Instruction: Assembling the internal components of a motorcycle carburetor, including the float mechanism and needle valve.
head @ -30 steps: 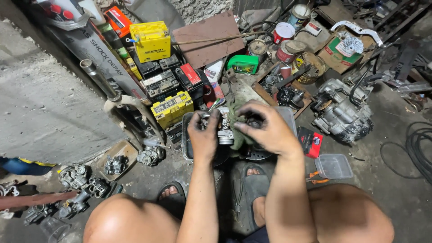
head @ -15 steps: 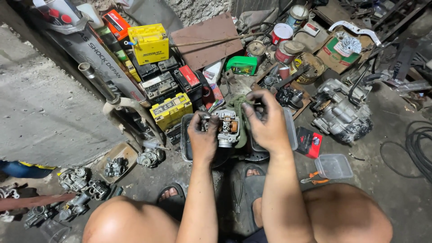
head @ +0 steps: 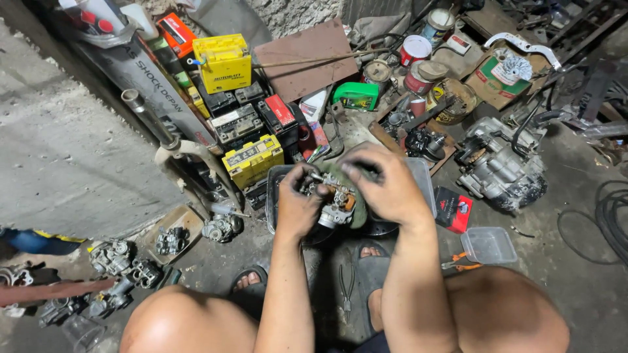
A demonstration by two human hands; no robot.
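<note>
Metal carburetor [head: 337,204] now tilted between left hand [head: 297,208] and right hand [head: 386,186].

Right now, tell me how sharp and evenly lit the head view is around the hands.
Head view: light is soft and even, no hard glare; the left hand and carburetor are fairly sharp, the right hand shows slight motion blur at the fingertips; wide-angle bending curves the edges, and the knees at the bottom are soft; the upper right corner falls into shadow.
</note>
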